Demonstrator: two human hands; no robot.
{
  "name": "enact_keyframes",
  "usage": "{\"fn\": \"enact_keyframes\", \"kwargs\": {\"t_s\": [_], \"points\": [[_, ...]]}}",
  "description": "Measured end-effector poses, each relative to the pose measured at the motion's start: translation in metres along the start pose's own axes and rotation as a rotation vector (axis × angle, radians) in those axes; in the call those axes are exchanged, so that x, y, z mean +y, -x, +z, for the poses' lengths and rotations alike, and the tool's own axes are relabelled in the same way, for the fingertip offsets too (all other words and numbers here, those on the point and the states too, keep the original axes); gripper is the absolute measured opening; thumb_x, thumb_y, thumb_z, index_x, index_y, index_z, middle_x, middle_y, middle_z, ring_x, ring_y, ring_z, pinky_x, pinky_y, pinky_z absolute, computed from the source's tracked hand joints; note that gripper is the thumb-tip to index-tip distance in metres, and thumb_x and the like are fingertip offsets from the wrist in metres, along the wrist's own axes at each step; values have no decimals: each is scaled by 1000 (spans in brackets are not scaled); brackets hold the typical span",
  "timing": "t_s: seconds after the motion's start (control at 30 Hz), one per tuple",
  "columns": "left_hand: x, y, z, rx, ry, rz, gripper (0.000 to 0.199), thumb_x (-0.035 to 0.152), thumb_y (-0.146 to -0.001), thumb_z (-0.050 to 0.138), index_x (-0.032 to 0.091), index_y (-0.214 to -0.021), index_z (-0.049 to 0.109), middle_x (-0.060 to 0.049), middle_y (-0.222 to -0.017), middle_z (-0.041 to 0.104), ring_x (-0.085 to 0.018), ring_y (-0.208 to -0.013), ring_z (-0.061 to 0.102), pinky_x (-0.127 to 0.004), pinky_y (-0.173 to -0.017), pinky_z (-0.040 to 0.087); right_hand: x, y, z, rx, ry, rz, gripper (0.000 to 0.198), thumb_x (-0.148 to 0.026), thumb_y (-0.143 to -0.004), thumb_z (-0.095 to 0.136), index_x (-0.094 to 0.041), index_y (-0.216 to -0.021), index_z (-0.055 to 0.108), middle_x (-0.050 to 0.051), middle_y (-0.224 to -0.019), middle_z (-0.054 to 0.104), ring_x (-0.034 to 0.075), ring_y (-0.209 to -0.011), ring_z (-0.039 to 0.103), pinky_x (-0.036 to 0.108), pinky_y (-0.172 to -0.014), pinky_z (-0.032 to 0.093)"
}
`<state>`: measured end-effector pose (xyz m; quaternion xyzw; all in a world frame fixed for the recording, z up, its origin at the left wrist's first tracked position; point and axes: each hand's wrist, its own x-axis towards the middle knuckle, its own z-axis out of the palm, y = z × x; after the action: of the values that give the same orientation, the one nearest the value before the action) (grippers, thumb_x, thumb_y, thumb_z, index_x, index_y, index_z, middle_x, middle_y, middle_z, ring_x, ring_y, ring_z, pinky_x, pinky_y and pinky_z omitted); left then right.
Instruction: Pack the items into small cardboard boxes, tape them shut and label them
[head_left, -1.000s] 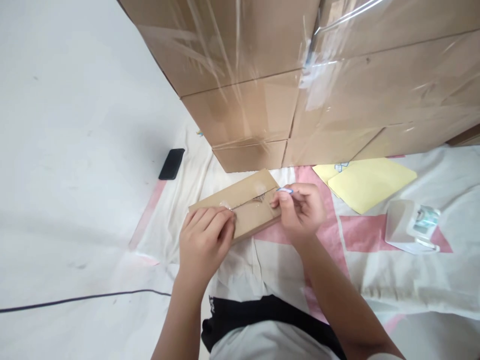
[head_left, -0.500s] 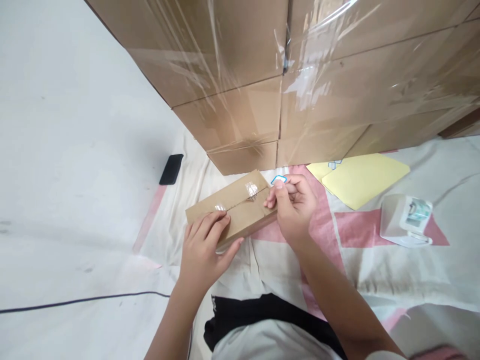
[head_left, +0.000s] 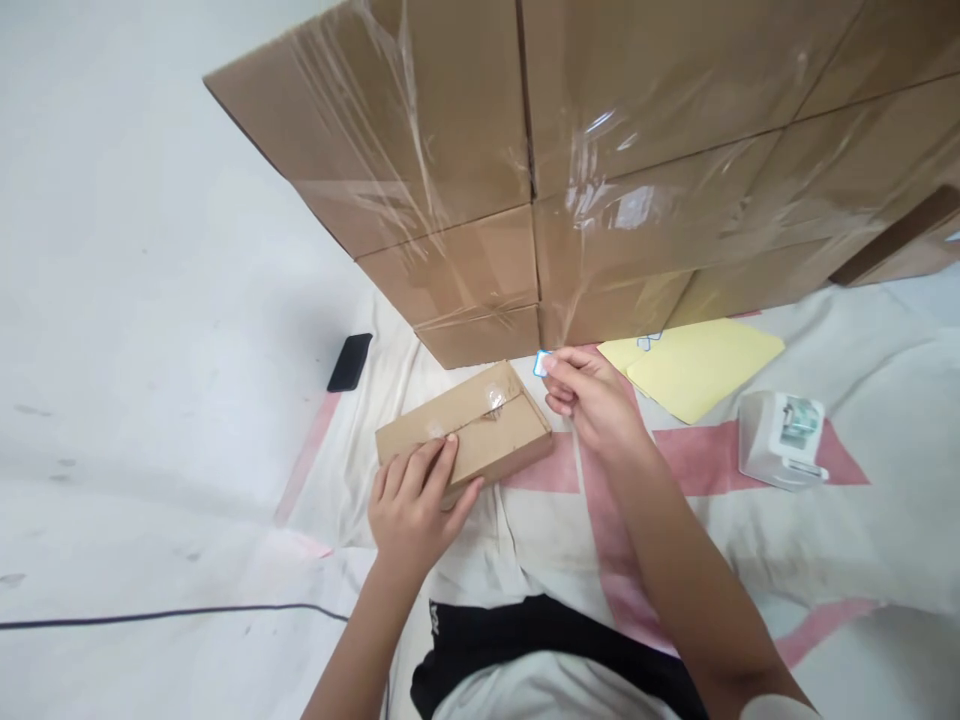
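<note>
A closed brown cardboard box point(head_left: 480, 425) lies slantwise on the cloth, with bits of clear tape across its top seam. My left hand point(head_left: 416, 500) rests on its near left part, fingers stretched over the top and thumb apart by the front side. Just off the box's far right corner, my right hand point(head_left: 592, 395) pinches a small white sticker with a blue border point(head_left: 541, 363) between thumb and fingertips. The sticker is not touching the box.
Stacked cartons point(head_left: 465, 250) wrapped in clear film rise behind the box. A black phone point(head_left: 349, 362) lies at left by the white wall. To the right are yellow sheets point(head_left: 697, 370) with small blue-edged stickers and a white tape dispenser point(head_left: 780, 440). A black cable point(head_left: 187, 610) runs at lower left.
My right hand has drawn back slightly from the box, with the sticker now held out to the left of the fingertips. My left hand stays on the box. The camera view has shifted.
</note>
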<state>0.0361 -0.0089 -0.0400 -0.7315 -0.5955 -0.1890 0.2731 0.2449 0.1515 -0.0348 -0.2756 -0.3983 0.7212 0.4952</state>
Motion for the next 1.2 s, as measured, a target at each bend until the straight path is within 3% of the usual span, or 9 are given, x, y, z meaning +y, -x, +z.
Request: {"fn": "enact_keyframes", "kwargs": {"t_s": [0.1, 0.23, 0.43, 0.63, 0.93, 1.2], "points": [[-7, 5, 1, 25, 45, 28, 58, 37, -79, 81, 23, -132, 62, -8, -109, 77, -27, -97, 69, -38, -86, 49, -2, -7, -25, -80, -22, 90, 39, -41, -74, 88, -19, -65, 57, -8, -59, 33, 6, -52, 29, 19, -43, 22], [-13, 6, 0, 11, 125, 53, 54, 31, -77, 84, 22, -127, 65, -8, -106, 78, -26, -98, 70, -37, -86, 50, 14, -5, -50, -195, -62, 310, 46, -41, -71, 90, -18, -63, 50, -8, -57, 35, 5, -51, 31, 19, -45, 23], [-16, 2, 1, 25, 135, 110, 54, 25, -71, 89, 18, -121, 69, -9, -101, 79, -27, -94, 71, -37, -84, 53, 41, -9, -60, -227, -135, 576, 45, -33, -62, 94, -17, -67, 53, -12, -55, 31, 2, -47, 26, 17, -43, 17], [-21, 1, 1, -7, 129, 166, 62, 20, -68, 90, 17, -125, 69, -11, -100, 78, -28, -90, 72, -38, -82, 55, 40, -13, -62, -329, -121, 610, 39, -33, -63, 93, -15, -69, 59, -11, -52, 34, 2, -46, 27, 16, -42, 18], [-28, 10, 3, -46, 138, 160, 75, 20, -68, 90, 21, -138, 63, -13, -107, 76, -29, -96, 71, -42, -90, 56, 37, -13, -59, -308, -22, 668, 29, -27, -70, 90, -12, -71, 65, -12, -47, 35, 2, -42, 24, 16, -39, 15], [-27, 8, 2, -52, 134, 185, 79, 16, -65, 91, 18, -139, 63, -15, -107, 76, -30, -95, 71, -43, -89, 57, 40, -11, -53, -270, 19, 682, 39, -32, -69, 92, -15, -64, 58, -12, -43, 34, 2, -41, 21, 18, -40, 11]]}}
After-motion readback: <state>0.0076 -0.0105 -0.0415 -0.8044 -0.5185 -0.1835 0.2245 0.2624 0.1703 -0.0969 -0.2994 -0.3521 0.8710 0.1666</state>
